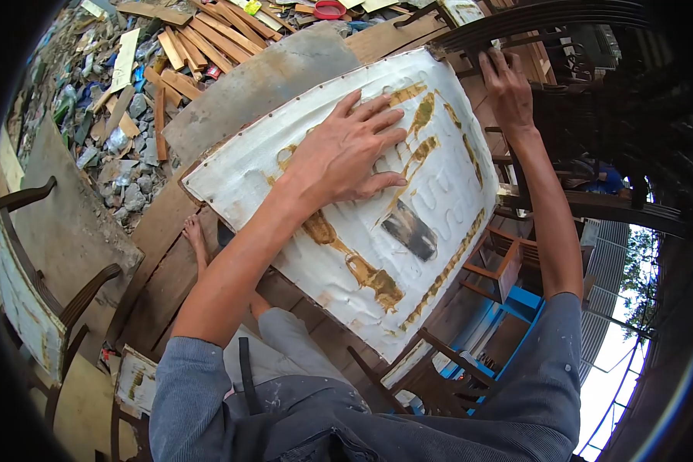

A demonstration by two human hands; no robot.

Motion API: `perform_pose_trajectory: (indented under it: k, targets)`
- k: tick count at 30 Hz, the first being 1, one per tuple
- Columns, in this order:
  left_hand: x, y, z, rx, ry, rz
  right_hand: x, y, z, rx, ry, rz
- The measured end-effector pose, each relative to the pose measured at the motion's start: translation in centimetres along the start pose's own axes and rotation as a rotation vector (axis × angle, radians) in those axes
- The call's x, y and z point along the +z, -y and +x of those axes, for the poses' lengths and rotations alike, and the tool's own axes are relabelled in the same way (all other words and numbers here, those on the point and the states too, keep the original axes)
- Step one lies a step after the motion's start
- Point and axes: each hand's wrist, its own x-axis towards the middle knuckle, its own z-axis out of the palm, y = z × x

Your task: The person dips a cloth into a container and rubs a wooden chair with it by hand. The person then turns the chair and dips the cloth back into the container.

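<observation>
In front of me is a large white fabric-covered panel [316, 269] with brown glue-like streaks, a dark rectangular patch and small tacks along its edge. It looks like part of a chair. My left hand [346, 150] lies flat on its upper middle, fingers spread. Up at the panel's far right corner, a dark curved slatted wooden piece [547, 19] adjoins it. The fingers of my right hand [507, 88] are curled against this wood; their tips are partly hidden.
Several similar dark wooden chairs with white panels [29, 300] stand at the left. Wood offcuts [215, 35] and rubble [135, 196] lie at the upper left beside a grey slab [254, 85]. A blue object [516, 308] and wooden frames [504, 266] are at the right.
</observation>
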Motion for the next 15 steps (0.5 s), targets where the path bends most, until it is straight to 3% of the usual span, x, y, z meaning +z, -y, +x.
perform_pose_trajectory:
  k: [11, 15]
  targets:
    - [0.0, -0.1, 0.1, 0.008, 0.011, 0.003, 0.4, 0.5, 1.4, -0.098, -0.069, 0.004]
    - [-0.2, 0.0, 0.1, 0.009, 0.02, 0.005, 0.0, 0.5, -0.2, -0.125, 0.02, 0.017]
